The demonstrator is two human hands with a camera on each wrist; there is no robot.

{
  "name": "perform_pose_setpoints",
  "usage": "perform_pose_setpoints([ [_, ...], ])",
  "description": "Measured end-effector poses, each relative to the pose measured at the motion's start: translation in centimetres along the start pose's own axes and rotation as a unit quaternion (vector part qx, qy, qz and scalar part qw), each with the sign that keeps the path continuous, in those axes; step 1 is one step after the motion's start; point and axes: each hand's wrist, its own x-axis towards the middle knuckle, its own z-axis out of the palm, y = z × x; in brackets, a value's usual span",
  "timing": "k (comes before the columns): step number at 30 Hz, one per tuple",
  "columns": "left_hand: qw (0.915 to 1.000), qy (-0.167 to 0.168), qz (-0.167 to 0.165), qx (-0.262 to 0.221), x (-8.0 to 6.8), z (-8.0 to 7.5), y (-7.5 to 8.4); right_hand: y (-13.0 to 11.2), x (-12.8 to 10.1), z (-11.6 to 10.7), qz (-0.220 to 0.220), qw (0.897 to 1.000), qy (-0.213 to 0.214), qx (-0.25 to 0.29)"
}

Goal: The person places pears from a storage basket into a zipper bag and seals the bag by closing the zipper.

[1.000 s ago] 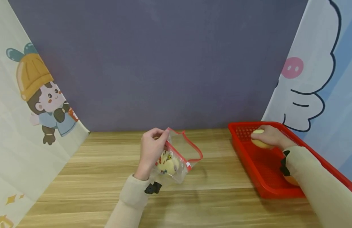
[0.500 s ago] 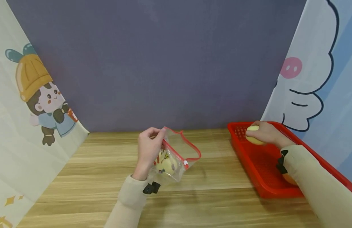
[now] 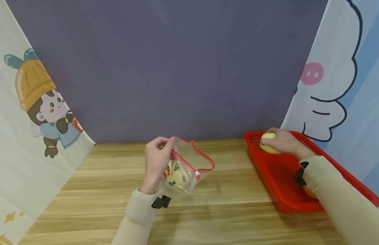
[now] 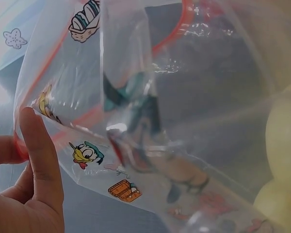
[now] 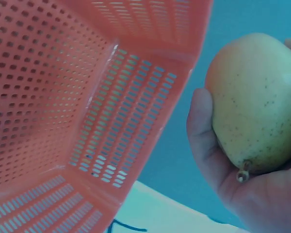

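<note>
My left hand [image 3: 157, 160] pinches the rim of a clear zip bag [image 3: 184, 166] with a red seal and cartoon prints, holding its mouth open above the wooden table [image 3: 115, 190]. Pale yellow fruit [image 3: 174, 179] lies inside the bag. In the left wrist view the fingers [image 4: 39, 160] pinch the bag's film [image 4: 150, 126], and fruit [image 4: 281, 160] shows at the right. My right hand [image 3: 281, 143] grips a yellow pear [image 3: 267, 143] just above the far left corner of the red basket [image 3: 278, 197]. The right wrist view shows the pear [image 5: 254, 102] in my palm beside the basket wall [image 5: 87, 97].
An orange fruit [image 3: 310, 192] lies in the basket, mostly hidden by my right sleeve [image 3: 339, 197]. A grey backdrop [image 3: 177, 68] closes the rear, with cartoon-printed curtains at the left [image 3: 33, 102] and right [image 3: 345, 85].
My right hand has lifted the pear out of the basket's floor and carried it left toward the basket's corner. The left hand and bag shifted slightly left.
</note>
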Motion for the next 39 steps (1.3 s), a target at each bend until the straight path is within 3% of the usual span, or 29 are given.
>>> perform_pose_setpoints([
  [32, 0.9999, 0.013, -0.008, -0.004, 0.4, -0.4, 0.1, -6.4, -0.1, 1.3, -0.081, 0.995, 0.053, 0.032],
  [39, 0.9999, 0.012, -0.006, 0.000, 0.4, -0.5, 0.0, -7.4, 0.0, 2.3, -0.095, 0.993, 0.041, 0.047],
])
